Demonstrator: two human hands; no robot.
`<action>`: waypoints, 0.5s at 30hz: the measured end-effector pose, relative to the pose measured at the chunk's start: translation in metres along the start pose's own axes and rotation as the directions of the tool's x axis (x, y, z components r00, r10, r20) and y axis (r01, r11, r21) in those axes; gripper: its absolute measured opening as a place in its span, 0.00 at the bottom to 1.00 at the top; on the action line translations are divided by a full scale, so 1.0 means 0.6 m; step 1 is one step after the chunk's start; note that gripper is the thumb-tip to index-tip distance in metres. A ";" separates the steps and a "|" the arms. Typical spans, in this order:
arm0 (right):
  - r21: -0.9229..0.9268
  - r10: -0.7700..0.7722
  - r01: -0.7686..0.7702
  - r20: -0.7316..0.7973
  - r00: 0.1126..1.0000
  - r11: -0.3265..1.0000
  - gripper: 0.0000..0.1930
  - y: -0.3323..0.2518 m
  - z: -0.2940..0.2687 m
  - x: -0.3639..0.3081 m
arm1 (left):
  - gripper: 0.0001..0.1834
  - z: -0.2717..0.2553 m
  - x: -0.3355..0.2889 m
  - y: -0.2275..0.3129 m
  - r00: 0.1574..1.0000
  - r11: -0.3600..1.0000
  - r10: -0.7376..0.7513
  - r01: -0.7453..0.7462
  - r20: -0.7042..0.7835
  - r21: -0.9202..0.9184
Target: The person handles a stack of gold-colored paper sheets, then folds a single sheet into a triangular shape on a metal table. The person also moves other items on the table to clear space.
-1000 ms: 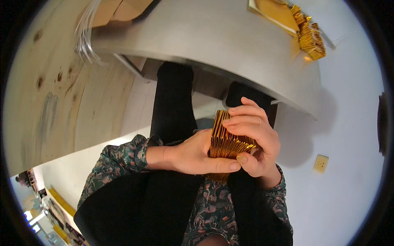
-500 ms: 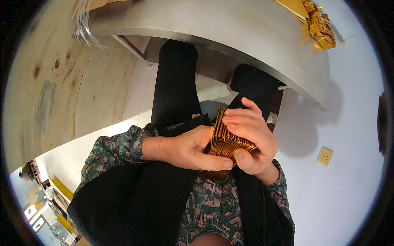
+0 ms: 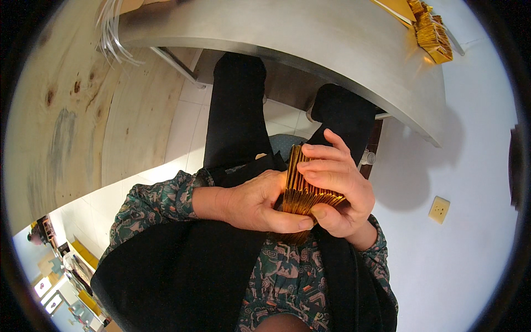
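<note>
A thick bundle of folded gold foil paper (image 3: pixel 301 193) sits between my hands above my lap, its many folded edges fanned out. My left hand (image 3: pixel 264 203) grips its left side, the thumb lying across the near edge. On the other side my right hand (image 3: pixel 343 185) wraps the bundle, with fingers spread over the top and the thumb pressed at the near right edge. The two thumbs almost meet. The underside of the bundle and most of my left fingers are hidden.
A metal-topped table (image 3: pixel 265 25) curves ahead of my knees. More folded gold foil paper (image 3: pixel 433 39) lies at its far right corner. White strips (image 3: pixel 113 36) hang at the upper left, beside a wooden board (image 3: pixel 72 116). A wall with a socket (image 3: pixel 438 210) stands to the right.
My right thumb has slid slightly to the left and up along the bundle's edge. Both hands keep their hold in nearly the same place.
</note>
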State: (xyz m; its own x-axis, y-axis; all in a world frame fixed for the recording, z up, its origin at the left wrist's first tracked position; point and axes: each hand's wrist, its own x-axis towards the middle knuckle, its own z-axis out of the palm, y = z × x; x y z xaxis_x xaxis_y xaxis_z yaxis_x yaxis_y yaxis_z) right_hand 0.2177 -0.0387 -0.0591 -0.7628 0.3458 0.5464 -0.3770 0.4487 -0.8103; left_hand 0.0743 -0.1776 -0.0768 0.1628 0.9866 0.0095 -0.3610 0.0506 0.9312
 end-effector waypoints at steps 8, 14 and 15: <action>0.097 0.074 -0.075 0.017 0.997 0.992 0.12 -0.005 0.003 0.000 | 0.23 0.001 0.001 0.006 0.999 0.999 -0.040 0.039 -0.011 -0.018; 0.121 0.059 -0.061 0.018 0.998 0.991 0.11 -0.005 0.003 -0.002 | 0.22 -0.001 0.002 0.008 0.996 0.997 -0.083 0.083 0.021 0.002; 0.112 0.067 -0.069 0.017 0.998 0.991 0.11 -0.006 0.003 -0.002 | 0.21 -0.001 0.002 0.009 0.997 0.997 -0.074 0.074 0.014 -0.011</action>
State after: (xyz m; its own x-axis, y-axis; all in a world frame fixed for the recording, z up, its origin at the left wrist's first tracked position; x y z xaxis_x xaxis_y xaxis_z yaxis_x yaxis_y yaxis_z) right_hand 0.2188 -0.0421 -0.0571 -0.7951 0.3612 0.4871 -0.3803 0.3285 -0.8645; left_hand 0.0721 -0.1759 -0.0718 0.2018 0.9779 -0.0542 -0.3583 0.1252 0.9252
